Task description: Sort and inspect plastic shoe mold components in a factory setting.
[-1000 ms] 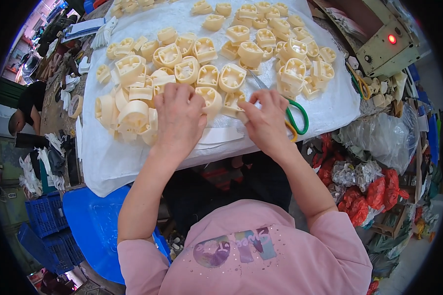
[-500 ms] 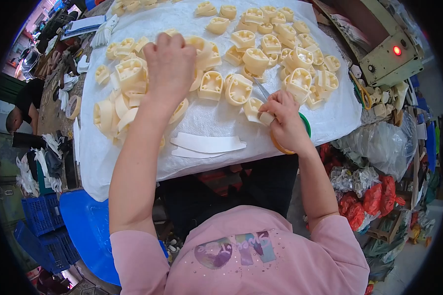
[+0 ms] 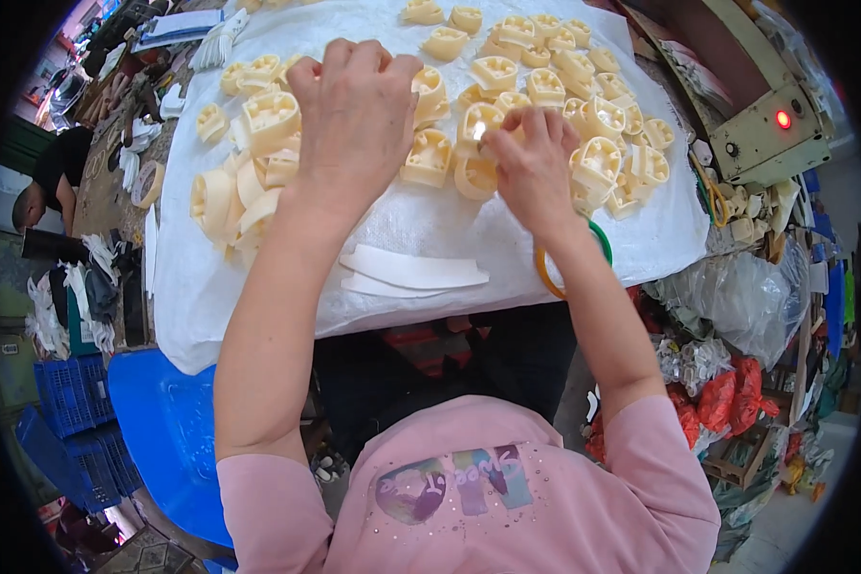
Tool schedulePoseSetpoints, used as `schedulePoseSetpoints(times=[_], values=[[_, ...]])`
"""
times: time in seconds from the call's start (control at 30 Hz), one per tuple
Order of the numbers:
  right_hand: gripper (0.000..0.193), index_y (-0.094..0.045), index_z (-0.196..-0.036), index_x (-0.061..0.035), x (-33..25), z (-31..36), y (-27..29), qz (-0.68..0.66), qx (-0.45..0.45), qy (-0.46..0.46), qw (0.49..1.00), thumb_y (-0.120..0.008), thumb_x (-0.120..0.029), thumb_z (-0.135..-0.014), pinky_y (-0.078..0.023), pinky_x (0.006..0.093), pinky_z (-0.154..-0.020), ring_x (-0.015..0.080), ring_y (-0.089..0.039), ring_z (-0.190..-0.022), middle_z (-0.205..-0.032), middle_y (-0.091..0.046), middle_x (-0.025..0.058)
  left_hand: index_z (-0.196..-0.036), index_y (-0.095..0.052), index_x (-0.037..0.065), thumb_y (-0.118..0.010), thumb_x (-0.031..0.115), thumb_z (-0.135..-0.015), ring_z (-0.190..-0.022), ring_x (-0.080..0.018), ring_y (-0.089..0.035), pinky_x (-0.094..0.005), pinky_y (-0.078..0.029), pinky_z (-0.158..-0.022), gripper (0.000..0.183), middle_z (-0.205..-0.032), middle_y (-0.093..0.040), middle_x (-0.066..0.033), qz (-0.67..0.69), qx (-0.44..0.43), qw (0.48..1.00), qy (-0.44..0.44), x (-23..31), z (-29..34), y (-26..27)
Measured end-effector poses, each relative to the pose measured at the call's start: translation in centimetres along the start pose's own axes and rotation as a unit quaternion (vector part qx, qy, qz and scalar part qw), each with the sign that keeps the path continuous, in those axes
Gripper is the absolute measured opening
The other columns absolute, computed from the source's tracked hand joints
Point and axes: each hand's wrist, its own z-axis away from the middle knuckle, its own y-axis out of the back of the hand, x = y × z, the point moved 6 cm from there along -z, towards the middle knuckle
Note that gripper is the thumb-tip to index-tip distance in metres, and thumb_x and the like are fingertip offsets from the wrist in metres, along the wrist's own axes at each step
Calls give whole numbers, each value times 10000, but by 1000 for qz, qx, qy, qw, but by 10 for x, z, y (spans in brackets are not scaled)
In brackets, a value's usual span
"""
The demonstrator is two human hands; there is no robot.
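Observation:
Many cream plastic moulded parts [image 3: 536,86] lie spread over a white cloth [image 3: 430,220] on the table. My left hand [image 3: 354,115] reaches into the pile, fingers curled down over a few parts near its middle. My right hand [image 3: 531,163] pinches one cream part [image 3: 476,129] among the others. Two curved white strips [image 3: 411,273] lie on the cloth near the front edge, below both hands. A pair of scissors with green and orange loop handles [image 3: 569,268] lies partly hidden under my right wrist.
A beige machine [image 3: 765,134] with a red lit lamp stands at the right. Clear and red plastic bags [image 3: 737,316] pile up beside it. A blue stool [image 3: 163,430] and blue crates [image 3: 67,430] sit at lower left. Another person [image 3: 53,187] is at the far left.
Both hands have moved away from the front edge and up into the pile, uncovering the white strips. My right hand has left the scissors and now pinches a cream part.

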Motion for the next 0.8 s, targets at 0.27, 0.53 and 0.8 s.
schedulePoseSetpoints(times=[0.27,0.53,0.8], values=[[252,-636,-866,-99,24,-3,-8,-62,-45,-47,996,-599,38,-657,-311,411,-870,274,-442,-1011,-1002,-508,70,-947,-658,122,-691,57,-707,-880,-231,-545,-369,-392,-763,251,-846,-585,-49,143,10,990,20,13,60,36],[218,-665,-888,-127,69,-41,15,52,46,-80,994,-609,-24,-704,-320,418,-841,257,-458,-982,-964,-537,48,-885,-648,80,-662,55,-688,-838,-234,-539,-356,-423,-713,199,-822,-556,-62,193,-5,980,-41,67,85,-33],[255,-674,-926,-162,69,-44,-4,123,-165,-43,978,-541,-37,-749,-280,460,-915,225,-472,-1054,-1013,-560,34,-737,-623,84,-701,144,-641,-844,-215,-521,-345,-411,-742,137,-796,-536,-42,109,34,993,16,60,54,-68]])
